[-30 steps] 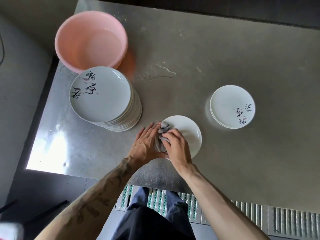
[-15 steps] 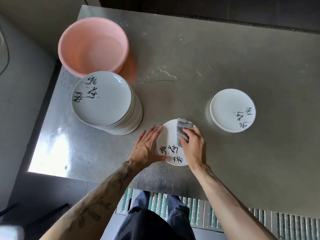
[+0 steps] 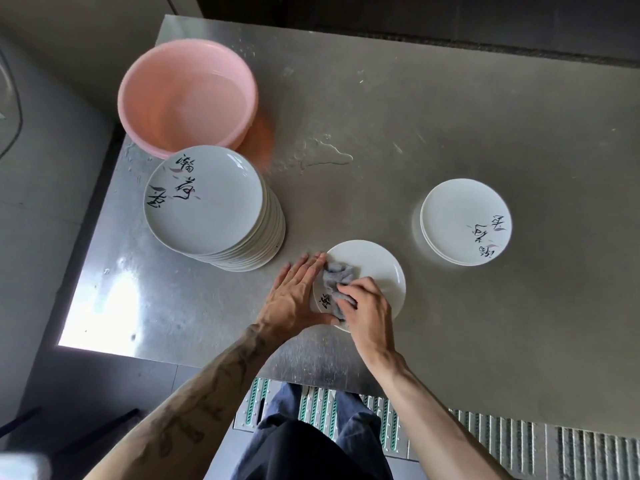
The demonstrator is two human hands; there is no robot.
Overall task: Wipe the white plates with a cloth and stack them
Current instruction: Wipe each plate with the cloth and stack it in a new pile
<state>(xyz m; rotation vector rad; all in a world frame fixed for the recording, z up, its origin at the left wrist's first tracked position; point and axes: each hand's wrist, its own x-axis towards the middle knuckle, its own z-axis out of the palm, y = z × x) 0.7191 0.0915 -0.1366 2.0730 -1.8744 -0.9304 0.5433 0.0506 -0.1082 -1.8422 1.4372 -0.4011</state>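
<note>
Evidently mid-wipe: the right hand (image 3: 369, 306) gripped the cloth (image 3: 337, 277) against the plate (image 3: 377, 268); the left hand (image 3: 294, 296), fingers straight, steadied its rim. Probable next requirement: transfer onto the short stack (image 3: 460, 213).

One pink bowl (image 3: 145, 109), far left. Two plate piles: tall stack (image 3: 207, 202) left, too many plates to count; short stack (image 3: 460, 216) right. One single plate (image 3: 377, 268), near middle. One grey cloth (image 3: 334, 277). Two hands: left hand (image 3: 294, 299), right hand (image 3: 370, 313).
</note>
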